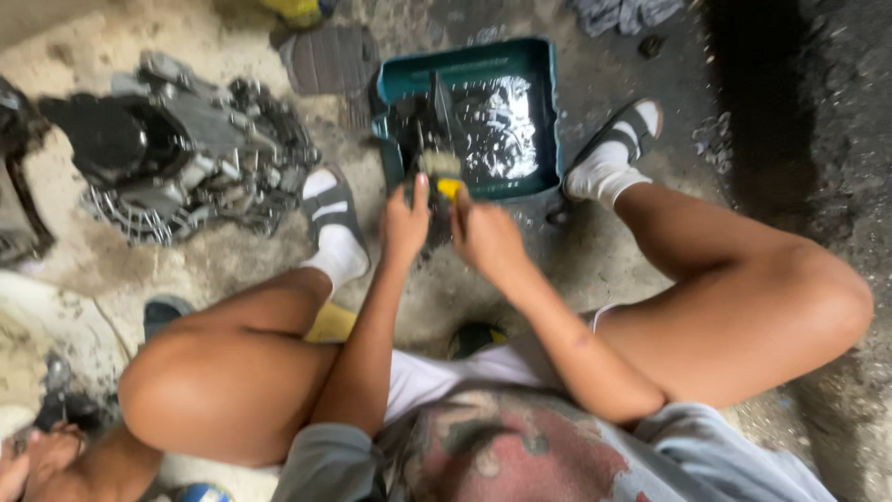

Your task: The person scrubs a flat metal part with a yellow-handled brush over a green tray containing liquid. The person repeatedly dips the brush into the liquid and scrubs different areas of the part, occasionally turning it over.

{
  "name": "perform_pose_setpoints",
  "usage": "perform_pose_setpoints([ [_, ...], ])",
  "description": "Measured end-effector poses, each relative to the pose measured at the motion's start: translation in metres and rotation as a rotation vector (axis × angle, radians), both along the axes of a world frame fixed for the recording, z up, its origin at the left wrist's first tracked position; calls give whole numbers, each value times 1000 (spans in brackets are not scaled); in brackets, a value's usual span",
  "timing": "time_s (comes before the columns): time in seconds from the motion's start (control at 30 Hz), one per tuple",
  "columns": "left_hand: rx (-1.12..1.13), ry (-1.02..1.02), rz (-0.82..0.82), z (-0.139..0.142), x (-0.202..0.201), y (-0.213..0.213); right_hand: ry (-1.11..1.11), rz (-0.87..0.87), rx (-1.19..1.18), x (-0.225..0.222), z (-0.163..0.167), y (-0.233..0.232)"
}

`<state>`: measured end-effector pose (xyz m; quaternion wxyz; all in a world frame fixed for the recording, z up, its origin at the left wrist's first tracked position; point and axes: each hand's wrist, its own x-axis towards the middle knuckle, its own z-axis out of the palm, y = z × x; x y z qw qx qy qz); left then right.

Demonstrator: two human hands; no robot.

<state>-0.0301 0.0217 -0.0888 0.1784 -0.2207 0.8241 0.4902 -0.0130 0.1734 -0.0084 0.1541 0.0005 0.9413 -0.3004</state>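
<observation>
I squat over a teal plastic tray [548, 102] filled with dark oily liquid. My left hand [405, 223] grips a dark greasy metal part [429, 125] that stands at the tray's near left edge. My right hand [485, 234] holds a brush with a yellow handle [449, 188] and pale bristles against that part. Both hands are close together, just in front of the tray. The lower end of the part is hidden behind my hands.
A large dirty engine block [181, 153] lies on the concrete floor at the left. A dark ribbed mat [330, 60] lies behind the tray. My feet in white socks and sandals [613, 153] flank the tray. Another person's hand [37, 455] shows at bottom left.
</observation>
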Motion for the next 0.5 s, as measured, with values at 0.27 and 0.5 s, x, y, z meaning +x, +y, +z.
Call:
perform_pose_setpoints([
  [0.27, -51, 4, -124, -7, 12, 18, 81, -140, -58, 11, 12, 29],
  [0.5, -52, 12, -169, -39, 11, 17, 42, 139, 249, 16, 5, 30],
])
